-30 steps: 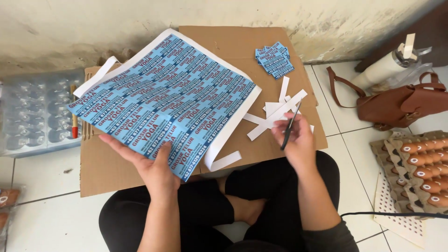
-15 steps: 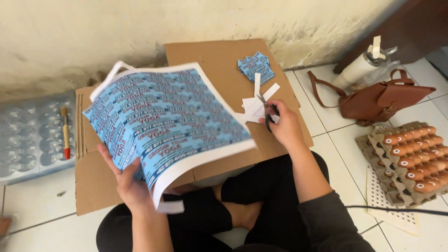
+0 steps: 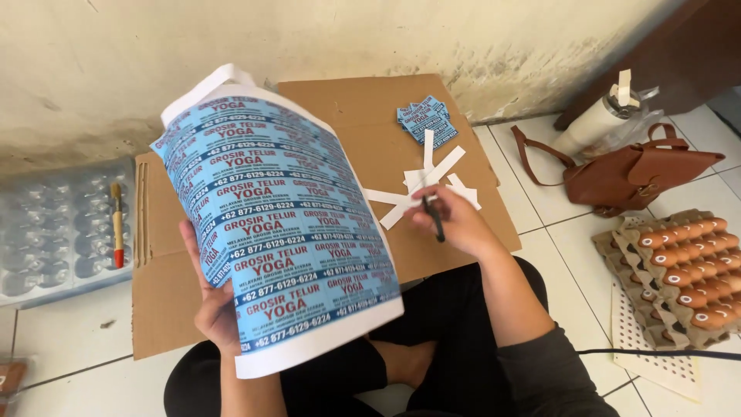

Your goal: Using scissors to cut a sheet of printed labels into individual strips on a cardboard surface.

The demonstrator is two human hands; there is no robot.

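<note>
Blue label sheet (image 3: 282,232) curls upright, pinched by the left hand (image 3: 212,297); right hand (image 3: 455,224) fingers pinch a dark tool (image 3: 437,220) over white strips (image 3: 421,185).

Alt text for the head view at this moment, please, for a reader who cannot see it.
A seated person's left hand holds up a curved sheet of blue printed labels, while the right hand holds a dark cutting tool beside white paper strips on a cardboard sheet. Nearby are a brown bag and egg trays.
</note>
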